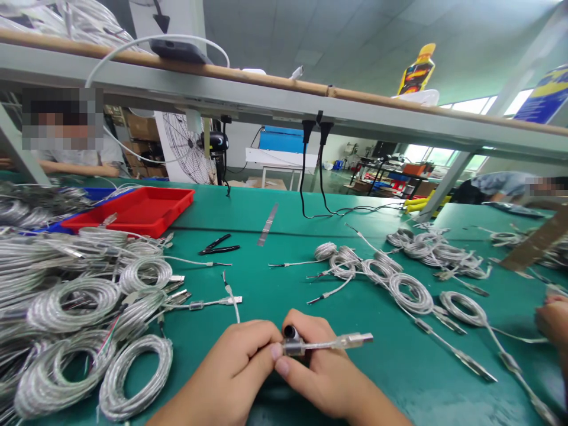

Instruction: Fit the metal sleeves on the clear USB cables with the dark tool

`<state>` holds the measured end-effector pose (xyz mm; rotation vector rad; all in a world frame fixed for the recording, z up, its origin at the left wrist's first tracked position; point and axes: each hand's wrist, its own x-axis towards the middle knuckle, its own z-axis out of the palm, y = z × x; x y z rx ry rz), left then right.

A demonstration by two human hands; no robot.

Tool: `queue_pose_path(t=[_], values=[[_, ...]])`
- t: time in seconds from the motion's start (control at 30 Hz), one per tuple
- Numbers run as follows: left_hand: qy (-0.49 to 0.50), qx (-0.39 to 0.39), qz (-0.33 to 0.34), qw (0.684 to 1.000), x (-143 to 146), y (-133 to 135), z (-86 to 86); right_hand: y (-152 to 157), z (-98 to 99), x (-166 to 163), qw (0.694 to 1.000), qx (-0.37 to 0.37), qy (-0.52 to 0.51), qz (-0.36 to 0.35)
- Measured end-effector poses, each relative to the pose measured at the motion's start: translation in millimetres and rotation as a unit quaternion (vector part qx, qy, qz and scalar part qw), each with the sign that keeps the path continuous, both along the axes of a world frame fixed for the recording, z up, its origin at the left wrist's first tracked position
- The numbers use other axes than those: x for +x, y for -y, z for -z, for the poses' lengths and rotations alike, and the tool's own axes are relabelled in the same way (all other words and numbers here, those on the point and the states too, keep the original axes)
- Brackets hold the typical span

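My left hand and my right hand meet low in the middle of the view, over the green table. Both pinch a clear USB cable near its ferrite bead. The cable's metal plug sticks out to the right, past my right fingers. A small dark cylinder shows just above the bead, between my thumbs. A big heap of coiled clear cables lies to the left of my left hand.
Several more coiled cables lie on the right. Black cutters, a metal ruler and a red tray sit further back. Another person's hand shows at the right edge. A person sits at the far left.
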<state>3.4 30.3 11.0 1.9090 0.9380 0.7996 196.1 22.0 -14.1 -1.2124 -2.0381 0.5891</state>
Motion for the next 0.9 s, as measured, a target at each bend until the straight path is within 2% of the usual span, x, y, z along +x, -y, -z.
queue_pose_path(t=[0.13, 0.27, 0.47, 0.6, 0.73, 0.9], values=[[0.011, -0.064, 0.006, 0.998, -1.6, -0.1, 1.9, -0.1, -3.2, 0.9, 0.999, -0.023, 0.011, -0.021], [0.028, -0.088, 0.009, 0.996, -3.2, -0.1, 2.2, 1.8, -5.2, 2.9, 0.999, -0.027, -0.008, -0.035], [-0.007, -0.013, 0.0, 1.0, -1.1, -1.1, 2.8, -0.4, 1.2, 2.5, 0.997, -0.038, -0.061, -0.023], [-0.005, 0.024, -0.017, 1.0, 4.0, -1.5, 9.7, -5.5, 4.8, 1.7, 0.996, -0.015, -0.085, -0.016], [0.006, 0.059, -0.011, 0.998, 4.9, -2.2, 15.7, -4.8, 1.8, 3.1, 0.998, -0.002, -0.064, -0.011], [-0.001, 0.091, 0.011, 0.996, 2.6, -2.2, 14.0, -0.3, -5.5, 4.3, 0.999, 0.036, 0.008, -0.001]])
